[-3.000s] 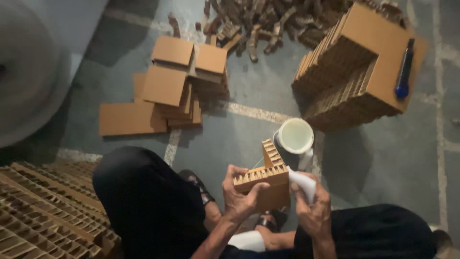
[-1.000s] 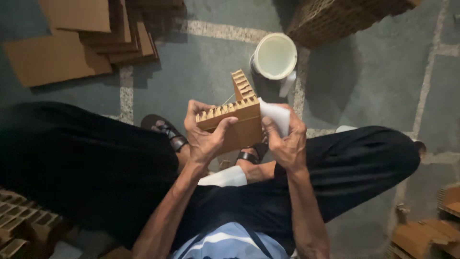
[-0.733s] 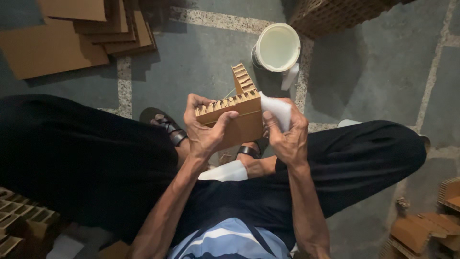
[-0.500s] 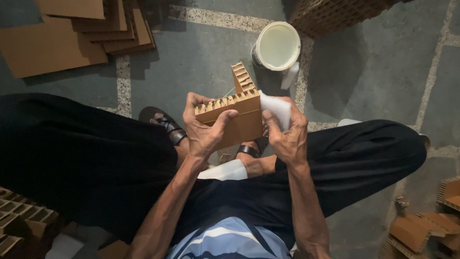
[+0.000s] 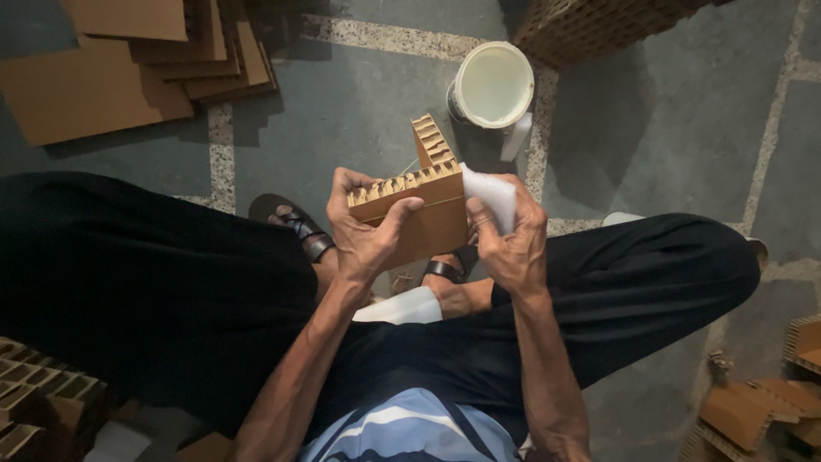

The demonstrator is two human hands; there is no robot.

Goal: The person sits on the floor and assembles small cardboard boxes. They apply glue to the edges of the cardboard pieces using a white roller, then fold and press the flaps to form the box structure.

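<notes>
One cardboard block (image 5: pixel 419 214) sits between two hands above the lap. Left hand (image 5: pixel 368 235) grips its left end; right hand (image 5: pixel 513 248) pinches one white cloth (image 5: pixel 492 195) against its right end. One white bucket (image 5: pixel 492 85) stands beyond.

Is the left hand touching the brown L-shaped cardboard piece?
Touching. The head view shows the left hand gripping the brown L-shaped cardboard piece, thumb pressed across its front.
</notes>
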